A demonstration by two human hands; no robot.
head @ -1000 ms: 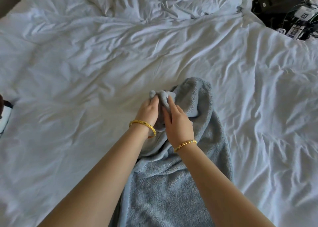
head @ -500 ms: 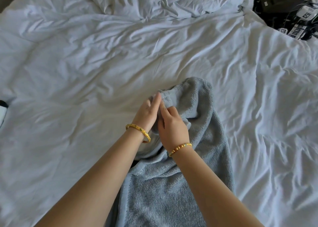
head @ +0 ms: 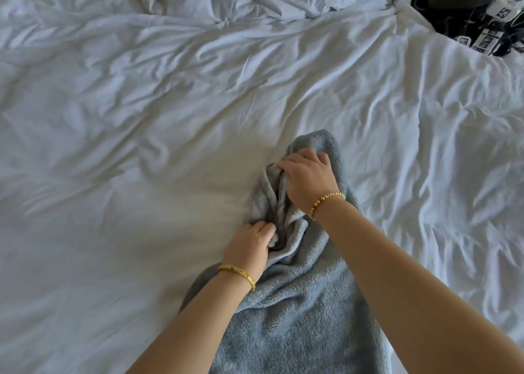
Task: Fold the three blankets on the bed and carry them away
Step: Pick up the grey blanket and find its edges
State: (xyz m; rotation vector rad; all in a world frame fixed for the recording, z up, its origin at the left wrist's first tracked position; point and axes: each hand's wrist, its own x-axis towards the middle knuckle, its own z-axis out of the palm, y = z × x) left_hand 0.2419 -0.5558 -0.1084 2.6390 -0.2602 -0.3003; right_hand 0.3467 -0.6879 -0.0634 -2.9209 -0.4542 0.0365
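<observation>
A fluffy grey-blue blanket [head: 297, 317] lies bunched in a long strip on the bed, running from the bottom edge of the view up to the middle. My right hand [head: 307, 179] grips the blanket's far end, fingers curled into the folds. My left hand [head: 251, 246] clutches its left edge lower down, closer to me. Both wrists wear gold bracelets. Only this one blanket is in view.
The bed is covered by a wrinkled white duvet [head: 141, 118], bunched up at the far edge. A pile of black devices and cables with white labels [head: 476, 10] lies at the far right corner of the bed.
My hands were together at the blanket's far end. They have separated: the left hand slid down the left edge toward me, the right stayed at the far end.
</observation>
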